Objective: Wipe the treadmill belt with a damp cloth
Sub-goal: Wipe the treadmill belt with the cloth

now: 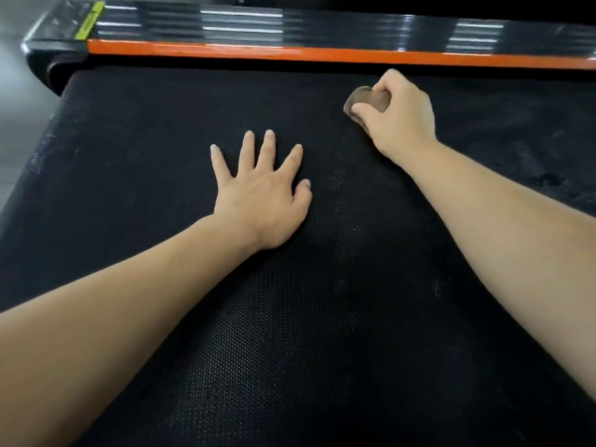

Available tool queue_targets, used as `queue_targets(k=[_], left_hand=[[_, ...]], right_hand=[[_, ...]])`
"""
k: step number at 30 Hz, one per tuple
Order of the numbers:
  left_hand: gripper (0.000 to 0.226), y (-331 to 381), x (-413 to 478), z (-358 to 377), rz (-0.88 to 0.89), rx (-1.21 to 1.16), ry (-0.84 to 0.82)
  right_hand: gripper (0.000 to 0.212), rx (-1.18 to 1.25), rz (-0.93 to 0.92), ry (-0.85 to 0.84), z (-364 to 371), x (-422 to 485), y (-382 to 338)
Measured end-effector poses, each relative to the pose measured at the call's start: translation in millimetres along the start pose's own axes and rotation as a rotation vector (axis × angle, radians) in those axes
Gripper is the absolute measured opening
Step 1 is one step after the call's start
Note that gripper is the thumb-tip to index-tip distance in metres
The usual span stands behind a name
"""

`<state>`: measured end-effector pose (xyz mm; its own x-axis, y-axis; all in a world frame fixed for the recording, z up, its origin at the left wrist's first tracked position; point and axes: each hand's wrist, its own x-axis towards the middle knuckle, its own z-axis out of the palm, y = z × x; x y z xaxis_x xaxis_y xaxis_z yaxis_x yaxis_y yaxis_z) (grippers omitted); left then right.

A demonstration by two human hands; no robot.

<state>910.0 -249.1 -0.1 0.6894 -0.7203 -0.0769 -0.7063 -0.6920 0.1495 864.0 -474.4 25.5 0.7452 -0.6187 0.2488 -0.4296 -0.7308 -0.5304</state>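
Fingers (268,146) of the left hand (263,198) lie spread flat on the belt (290,333), bracing. Beyond and to their right, the right hand (398,116) curls round the bunched cloth (366,97), down on the belt just short of the orange rail (290,54); the wiping likely falls to it.

The treadmill belt (322,317) is matt black with a fine dimpled grain, rough-looking and marked with paler smears. The side rail (290,24) is glossy black, ribbed and streaked with reflections, edged by a smooth orange strip (290,54). The cloth (364,100) is a brownish wad — its weave blurred.
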Motion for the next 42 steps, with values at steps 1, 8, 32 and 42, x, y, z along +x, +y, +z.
queue_targets(k=[1, 8, 32, 42], left_hand=[[0.063, 0, 1, -1, -0.005, -0.011, -0.004], [0.066, 18, 16, 5, -0.047, 0.003, 0.03], [0.071, 18, 12, 10, -0.033, 0.037, 0.088], [0.073, 17, 14, 11, -0.035, 0.036, 0.087]], right_hand=[[0.03, -0.005, 0.019, 0.024, 4, 5, -1], [0.032, 0.001, -0.178, -0.102, 10, 2, -3], [0.035, -0.093, 0.021, 0.054, -1, 79, 37], [0.033, -0.043, -0.049, -0.07, -18, 58, 53]])
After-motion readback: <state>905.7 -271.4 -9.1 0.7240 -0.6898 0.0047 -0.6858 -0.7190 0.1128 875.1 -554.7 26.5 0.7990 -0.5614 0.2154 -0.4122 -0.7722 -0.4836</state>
